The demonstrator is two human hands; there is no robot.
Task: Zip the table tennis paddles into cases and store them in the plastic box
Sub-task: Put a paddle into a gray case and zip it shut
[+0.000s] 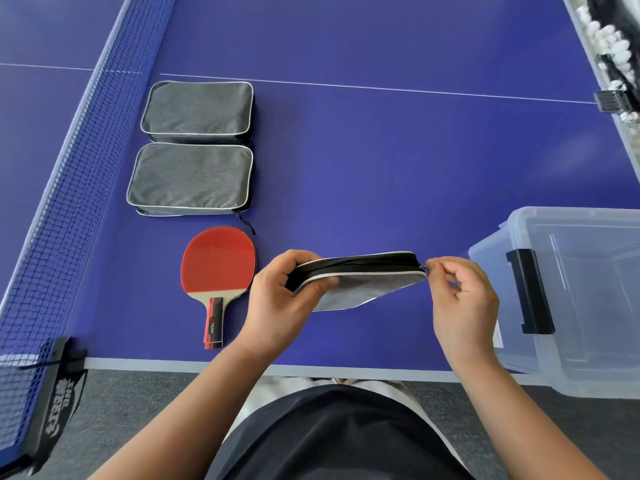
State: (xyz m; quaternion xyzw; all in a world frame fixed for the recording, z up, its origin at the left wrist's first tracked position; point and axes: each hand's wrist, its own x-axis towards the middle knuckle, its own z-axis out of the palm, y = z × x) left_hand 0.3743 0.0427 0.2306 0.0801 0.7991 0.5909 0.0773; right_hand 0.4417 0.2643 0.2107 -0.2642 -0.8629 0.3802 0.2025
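My left hand [277, 299] grips the left end of a grey paddle case [363, 285], held tilted above the blue table with its black zipper edge facing up. My right hand [460, 299] pinches the zipper pull at the case's right corner. Whether a paddle is inside cannot be seen. A red paddle [218, 268] lies flat on the table left of my left hand, its handle pointing toward me. Two more grey cases [197, 112] [190, 178] lie flat behind it. The clear plastic box [588, 375] stands open at the right.
The net [69, 168] runs along the left, its post clamp [59, 368] at the near edge. A container of white balls [613, 46] sits at the far right. The table's near edge [311, 368] lies just in front of my body.
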